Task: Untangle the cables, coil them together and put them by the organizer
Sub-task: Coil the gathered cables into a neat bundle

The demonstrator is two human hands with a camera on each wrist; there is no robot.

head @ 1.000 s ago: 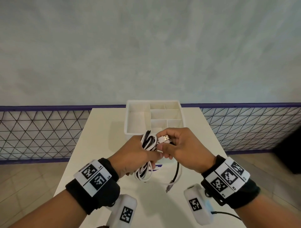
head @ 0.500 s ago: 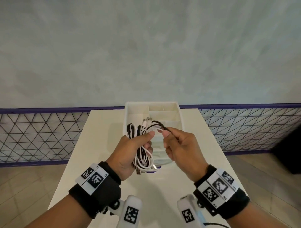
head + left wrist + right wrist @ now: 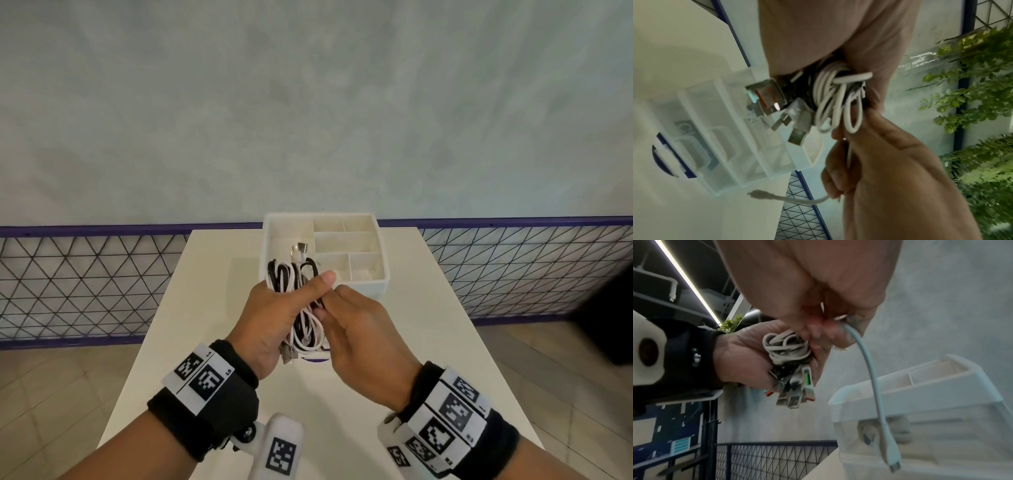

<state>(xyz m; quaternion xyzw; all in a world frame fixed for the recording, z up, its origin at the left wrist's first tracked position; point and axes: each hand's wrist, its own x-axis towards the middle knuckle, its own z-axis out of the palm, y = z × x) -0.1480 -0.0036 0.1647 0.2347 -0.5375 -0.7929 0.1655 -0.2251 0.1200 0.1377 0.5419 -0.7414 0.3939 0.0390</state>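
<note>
A coiled bundle of black and white cables (image 3: 297, 301) hangs upright in my left hand (image 3: 274, 318), whose fingers and thumb wrap its middle, above the white table (image 3: 212, 308). Several USB plugs (image 3: 777, 104) stick out of the bundle's end. My right hand (image 3: 356, 325) is against the bundle's right side and pinches a loose white cable end (image 3: 875, 386), which dangles down with its small plug (image 3: 894, 465) free. The white compartmented organizer (image 3: 370, 284) stands just behind the hands, near the table's far edge.
A wire-mesh fence (image 3: 85, 284) with a purple rail runs behind the table, before a grey wall. Tiled floor lies on both sides. Green plants (image 3: 972, 97) show in the left wrist view. A round blue-and-white mark (image 3: 663, 159) sits on the table by the organizer.
The right hand has come down from the bundle's top to its right side, closing against the left hand. The black loop it held out now lies wound on the bundle.
</note>
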